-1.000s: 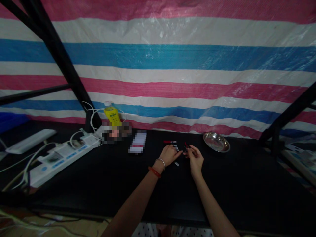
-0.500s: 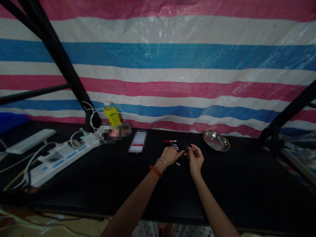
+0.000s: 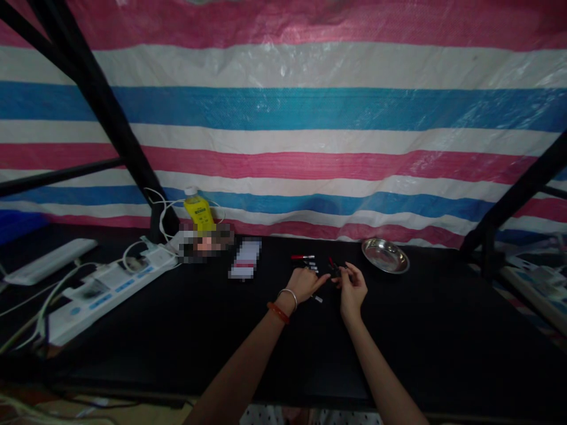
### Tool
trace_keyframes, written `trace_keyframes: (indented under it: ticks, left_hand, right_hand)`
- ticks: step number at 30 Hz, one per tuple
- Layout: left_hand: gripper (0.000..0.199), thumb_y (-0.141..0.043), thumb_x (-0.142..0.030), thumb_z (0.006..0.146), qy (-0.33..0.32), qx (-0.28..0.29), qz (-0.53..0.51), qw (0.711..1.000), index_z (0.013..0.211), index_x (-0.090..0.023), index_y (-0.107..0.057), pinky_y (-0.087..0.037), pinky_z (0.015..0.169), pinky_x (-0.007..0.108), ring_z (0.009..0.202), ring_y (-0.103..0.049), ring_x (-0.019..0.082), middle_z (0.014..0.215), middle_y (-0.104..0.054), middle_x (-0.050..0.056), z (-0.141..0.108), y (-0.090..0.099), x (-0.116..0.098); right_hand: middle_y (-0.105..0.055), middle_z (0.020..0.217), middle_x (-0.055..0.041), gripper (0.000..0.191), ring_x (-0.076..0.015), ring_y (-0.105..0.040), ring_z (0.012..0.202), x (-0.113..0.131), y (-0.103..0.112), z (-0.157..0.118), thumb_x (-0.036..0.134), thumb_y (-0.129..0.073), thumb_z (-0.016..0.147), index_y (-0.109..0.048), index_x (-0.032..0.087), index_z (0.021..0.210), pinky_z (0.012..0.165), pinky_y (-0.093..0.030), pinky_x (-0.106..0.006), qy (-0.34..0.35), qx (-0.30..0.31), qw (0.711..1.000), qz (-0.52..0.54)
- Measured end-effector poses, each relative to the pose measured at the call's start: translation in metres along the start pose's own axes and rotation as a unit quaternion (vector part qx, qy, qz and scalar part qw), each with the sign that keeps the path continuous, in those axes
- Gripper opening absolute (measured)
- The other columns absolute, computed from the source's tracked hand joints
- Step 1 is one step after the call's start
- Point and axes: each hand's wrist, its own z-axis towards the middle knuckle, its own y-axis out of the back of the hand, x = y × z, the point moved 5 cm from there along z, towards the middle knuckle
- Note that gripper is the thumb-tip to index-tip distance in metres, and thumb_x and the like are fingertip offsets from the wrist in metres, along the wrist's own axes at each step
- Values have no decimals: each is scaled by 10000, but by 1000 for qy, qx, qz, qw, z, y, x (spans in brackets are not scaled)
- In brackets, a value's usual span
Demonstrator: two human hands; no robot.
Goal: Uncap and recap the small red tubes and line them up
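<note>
On the black table (image 3: 177,330), near its far middle, the right hand (image 3: 352,289) pinches a small dark piece with a red tip (image 3: 333,267) between its fingertips, raised just above the tabletop. The left hand (image 3: 305,282) rests beside it, fingers curled, forefinger pointing at that piece; whether it holds anything I cannot tell. A steel dish (image 3: 385,255) sits to the right.
</note>
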Motion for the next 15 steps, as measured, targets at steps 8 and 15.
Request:
trace_keyframes:
  ticks: [8, 15]
  left_hand:
    - [542, -287, -487, 917, 2, -8, -16, 1000, 680, -152, -642, -394, 576, 247, 689, -623, 167, 704, -660, 68, -1, 8, 2]
    - [543, -518, -656, 722, -76, -33, -35, 996, 498, -165, -578, -427, 639, 284, 716, -581, 189, 636, -606, 61, -5, 12, -11]
  right_hand:
    - [-622, 761, -14, 456, -105, -581, 461, 0, 0, 1, 457, -689, 636, -588, 158, 965, 389, -369, -194, 0, -6, 1000, -1]
    - [-591, 739, 9, 427, -104, -586, 466, 2, 3, 3, 432, -681, 645, -579, 164, 962, 388, -360, -184, 5, -30, 1000, 4]
